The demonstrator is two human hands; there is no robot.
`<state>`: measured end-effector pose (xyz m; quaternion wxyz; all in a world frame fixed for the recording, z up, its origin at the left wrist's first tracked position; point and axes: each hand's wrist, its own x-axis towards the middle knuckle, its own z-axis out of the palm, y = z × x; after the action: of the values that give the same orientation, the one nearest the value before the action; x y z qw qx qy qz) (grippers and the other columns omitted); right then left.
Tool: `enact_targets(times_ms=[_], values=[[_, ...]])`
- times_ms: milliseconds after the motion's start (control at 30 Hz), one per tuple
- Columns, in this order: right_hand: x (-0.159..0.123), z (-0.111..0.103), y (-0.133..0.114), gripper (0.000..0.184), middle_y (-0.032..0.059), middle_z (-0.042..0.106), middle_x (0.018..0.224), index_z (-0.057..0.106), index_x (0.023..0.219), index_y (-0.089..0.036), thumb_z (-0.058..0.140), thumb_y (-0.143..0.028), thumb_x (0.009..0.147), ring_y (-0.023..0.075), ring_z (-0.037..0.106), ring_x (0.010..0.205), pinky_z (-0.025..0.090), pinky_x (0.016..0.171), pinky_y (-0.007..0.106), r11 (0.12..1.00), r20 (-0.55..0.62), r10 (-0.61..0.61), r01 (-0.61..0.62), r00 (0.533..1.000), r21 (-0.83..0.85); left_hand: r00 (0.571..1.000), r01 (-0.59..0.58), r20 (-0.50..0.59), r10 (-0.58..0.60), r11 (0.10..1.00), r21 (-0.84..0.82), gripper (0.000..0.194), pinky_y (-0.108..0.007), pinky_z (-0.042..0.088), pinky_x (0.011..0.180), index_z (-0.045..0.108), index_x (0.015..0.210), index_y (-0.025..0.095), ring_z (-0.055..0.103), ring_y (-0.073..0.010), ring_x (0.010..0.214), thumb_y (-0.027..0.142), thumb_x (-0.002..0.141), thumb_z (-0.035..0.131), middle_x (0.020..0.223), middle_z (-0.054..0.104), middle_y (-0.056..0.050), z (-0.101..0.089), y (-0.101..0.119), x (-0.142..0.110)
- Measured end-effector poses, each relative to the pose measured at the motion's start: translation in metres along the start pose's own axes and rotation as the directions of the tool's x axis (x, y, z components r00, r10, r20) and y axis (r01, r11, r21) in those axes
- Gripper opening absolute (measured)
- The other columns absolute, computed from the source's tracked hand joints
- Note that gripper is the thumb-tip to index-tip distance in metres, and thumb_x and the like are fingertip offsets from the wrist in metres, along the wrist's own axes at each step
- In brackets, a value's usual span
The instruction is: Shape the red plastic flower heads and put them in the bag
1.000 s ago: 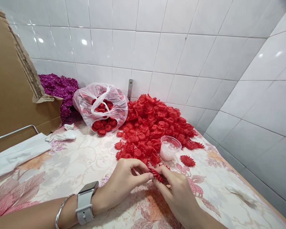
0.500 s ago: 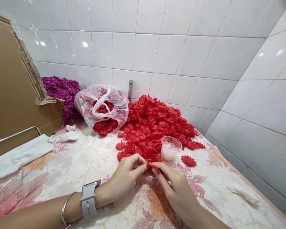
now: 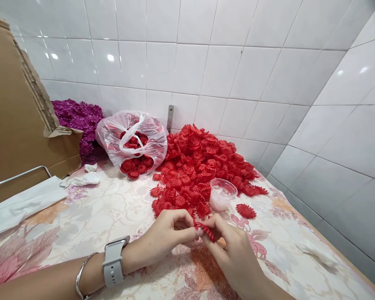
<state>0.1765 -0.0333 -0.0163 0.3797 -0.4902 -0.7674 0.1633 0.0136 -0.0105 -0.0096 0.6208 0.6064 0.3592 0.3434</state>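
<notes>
Between my two hands is a red fabric flower (image 3: 206, 231) with a fringed edge, seen nearly edge-on. My left hand (image 3: 167, 233), with a watch and a bangle on its arm, pinches the flower's left side between thumb and fingers. From the right, my right hand (image 3: 229, 243) grips its other side with thumb and forefinger. Just beyond the hands spreads a heap of red fabric flowers (image 3: 203, 162). A small clear plastic cup (image 3: 223, 193) holding something whitish stands at the heap's front right. One loose red flower (image 3: 246, 211) lies beside the cup.
A tied clear plastic bag (image 3: 133, 143) of red flowers sits left of the heap. Purple flowers (image 3: 78, 125) are piled behind a cardboard box (image 3: 18, 112). White paper (image 3: 21, 204) and crumpled tissue (image 3: 84, 179) lie on the floral tablecloth (image 3: 112, 208). Tiled walls (image 3: 193, 62) bound the table.
My hands have moved slightly lower, and the flower has tilted so more of its fringed edge shows. My right fingers have curled closer around it.
</notes>
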Motion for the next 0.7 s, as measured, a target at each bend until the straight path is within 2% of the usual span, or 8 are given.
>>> enact_targets(times_ms=[167,333,433,533,600,700], values=[[0.0,0.001,0.0,0.013,-0.0014,0.059,0.059,0.048,0.067,-0.021,0.048,-0.021,0.08,0.0134,0.051,0.049,0.037,0.044,0.021,1.0,-0.018,0.011,-0.011,1.0,0.022,1.0,-0.019,-0.002,0.018,1.0,-0.011,0.019,-0.023,0.042,0.064,0.059,0.072,0.014,0.053,-0.0121,0.068,0.032,0.075,0.061,0.07,0.058,0.001,0.0,0.001,0.001],[0.006,0.0,-0.006,0.018,-0.0011,0.059,0.062,0.05,0.068,-0.02,0.05,-0.031,0.083,0.0143,0.054,0.055,0.041,0.048,0.022,0.954,0.053,0.191,-0.198,0.98,0.223,0.999,-0.038,-0.003,0.038,0.997,-0.062,0.025,-0.024,0.042,0.064,0.057,0.068,0.013,0.051,-0.0116,0.065,0.036,0.077,0.059,0.066,0.054,0.001,-0.002,0.003,0.003],[0.008,0.0,-0.007,0.021,-0.0026,0.058,0.059,0.049,0.069,-0.02,0.051,-0.036,0.083,0.0144,0.056,0.056,0.045,0.054,0.024,0.839,0.127,0.288,-0.314,0.949,0.445,0.999,-0.041,0.029,0.046,0.987,-0.155,0.026,-0.028,0.045,0.067,0.051,0.069,0.015,0.053,-0.0131,0.065,0.039,0.078,0.057,0.065,0.053,0.001,-0.002,0.002,0.005],[0.008,0.002,-0.007,0.023,-0.0037,0.058,0.057,0.05,0.07,-0.02,0.055,-0.039,0.081,0.0134,0.058,0.053,0.047,0.056,0.025,0.683,0.188,0.319,-0.362,0.929,0.635,0.995,-0.097,0.005,0.098,0.992,-0.082,0.026,-0.029,0.045,0.069,0.05,0.072,0.017,0.055,-0.0145,0.068,0.041,0.081,0.053,0.067,0.055,0.0,-0.001,-0.001,0.006],[0.008,0.003,-0.008,0.024,-0.0034,0.059,0.06,0.052,0.07,-0.019,0.059,-0.04,0.078,0.0124,0.058,0.053,0.048,0.056,0.024,0.618,0.19,0.322,-0.358,0.927,0.7,0.993,-0.118,-0.007,0.118,0.993,-0.024,0.028,-0.029,0.045,0.068,0.049,0.073,0.017,0.055,-0.0146,0.069,0.043,0.083,0.05,0.067,0.056,0.0,-0.001,-0.003,0.006],[0.007,0.005,-0.009,0.024,-0.003,0.06,0.062,0.054,0.07,-0.018,0.062,-0.041,0.076,0.0118,0.058,0.054,0.048,0.056,0.024,0.529,0.182,0.36,-0.361,0.915,0.768,0.993,-0.116,0.029,0.118,0.992,-0.05,0.028,-0.029,0.045,0.067,0.048,0.078,0.017,0.058,-0.0147,0.068,0.044,0.085,0.046,0.069,0.058,-0.001,0.001,-0.003,0.006]])
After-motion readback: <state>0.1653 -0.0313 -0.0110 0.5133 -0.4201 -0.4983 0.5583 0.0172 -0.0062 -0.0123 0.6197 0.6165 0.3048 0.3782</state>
